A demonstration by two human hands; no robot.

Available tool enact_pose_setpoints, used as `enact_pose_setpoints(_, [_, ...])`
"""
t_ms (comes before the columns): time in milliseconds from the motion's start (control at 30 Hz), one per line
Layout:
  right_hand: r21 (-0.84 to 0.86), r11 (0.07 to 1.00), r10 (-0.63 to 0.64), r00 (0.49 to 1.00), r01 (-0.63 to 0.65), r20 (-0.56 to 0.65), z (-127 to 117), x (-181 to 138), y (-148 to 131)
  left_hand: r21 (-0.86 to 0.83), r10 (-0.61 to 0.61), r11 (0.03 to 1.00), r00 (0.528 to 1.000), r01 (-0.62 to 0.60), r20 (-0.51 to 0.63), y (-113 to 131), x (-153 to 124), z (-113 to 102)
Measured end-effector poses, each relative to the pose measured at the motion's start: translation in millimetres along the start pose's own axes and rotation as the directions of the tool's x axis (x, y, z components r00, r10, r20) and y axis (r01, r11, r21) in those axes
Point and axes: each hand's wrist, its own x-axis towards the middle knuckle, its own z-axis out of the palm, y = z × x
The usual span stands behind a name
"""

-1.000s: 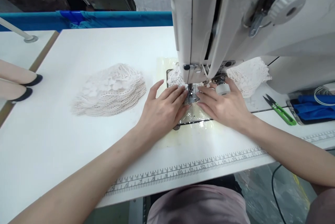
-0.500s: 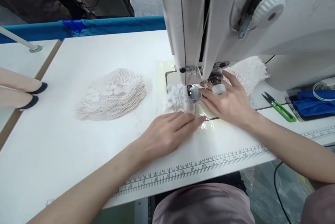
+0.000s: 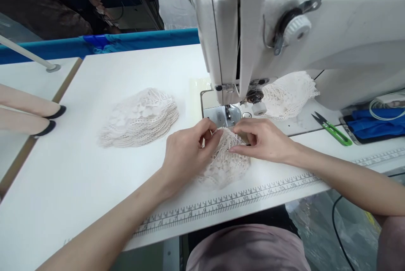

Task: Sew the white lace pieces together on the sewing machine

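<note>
I have both hands at the lace piece (image 3: 226, 165), a thin cream web of openwork with a scalloped, rounded outline, lying on the desk (image 3: 95, 203) just in front of the sewing machine (image 3: 284, 22). The left hand (image 3: 186, 146) pinches its upper edge between thumb and bent forefinger. The right hand (image 3: 262, 140) touches the upper right side, index tip at the edge and thumb lower down, set apart from it; I cannot tell whether those fingers truly grip.

Directly behind the fingertips I see the smooth metal plate (image 3: 215, 115) under the presser foot, with the lace clear of the needle area. The machine's body is glossy off-white casting, all rounded edges, with a ribbed white knob (image 3: 297, 29) on its face.

Well to the left sits a lace stack (image 3: 139, 119), its layered rims showing as fine wavy ridges (rather like the edge of a ruffled book). More lace (image 3: 286, 96) spreads flat to the right, partly behind the machine head. Beside it lie thread snips (image 3: 332, 129) with green handles and dark pointed blades, then a crumpled blue cloth (image 3: 376, 123). A printed ruler strip (image 3: 234, 199) runs along the near edge, and at far left I get two pale, rounded tube shapes (image 3: 28, 102) with black ends.
</note>
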Motion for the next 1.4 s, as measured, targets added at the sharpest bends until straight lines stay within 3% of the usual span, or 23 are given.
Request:
enact_pose_setpoints(100, [0.181,0.976,0.101,0.985,-0.125,0.139,-4,0,-2,-0.231,-0.142,0.959,0.985,0.161,0.097,3,6,-8])
enact_pose_setpoints(200, [0.346,0.906,0.161,0.953,-0.245,0.256,-10,0,1,-0.399,-0.258,0.841,0.919,0.365,0.298,1,13,-15])
enact_pose_setpoints(300, [0.414,0.854,0.192,0.929,-0.317,0.316,-13,1,3,-0.502,-0.224,0.711,0.835,0.493,0.503,-1,16,-18])
enact_pose_setpoints(367, [0.433,0.836,0.197,0.921,-0.337,0.336,-13,2,3,-0.529,-0.188,0.684,0.822,0.503,0.538,-1,16,-19])
enact_pose_setpoints(533, [0.503,0.801,0.178,0.932,-0.323,0.315,-9,2,1,-0.514,-0.132,0.754,0.862,0.408,0.490,-4,16,-18])
enact_pose_setpoints(767, [0.305,0.927,0.159,0.964,-0.219,0.211,-10,1,-7,-0.385,-0.081,0.877,0.876,0.289,0.475,-3,12,-14])
enact_pose_setpoints(933, [0.186,0.975,0.107,0.990,-0.122,0.091,-9,1,-3,-0.393,-0.075,0.885,0.908,0.251,0.412,-3,13,-10])
enact_pose_setpoints(1100, [0.250,0.957,0.136,0.989,-0.145,0.050,-8,2,-1,-0.387,-0.082,0.890,0.918,0.242,0.387,4,10,-10])
enact_pose_setpoints(1167, [0.301,0.941,0.158,0.987,-0.152,0.006,-6,2,-3,-0.381,-0.094,0.897,0.939,0.224,0.332,7,6,-8])
enact_pose_setpoints(1267, [0.390,0.909,0.188,0.979,-0.145,-0.076,-2,2,-4,-0.328,-0.076,0.937,0.985,0.124,0.156,8,0,-2])
enact_pose_setpoints(1400, [0.491,0.855,0.240,0.968,-0.171,-0.080,2,-1,-3,-0.144,0.086,0.986,0.996,-0.089,-0.030,3,-6,5])
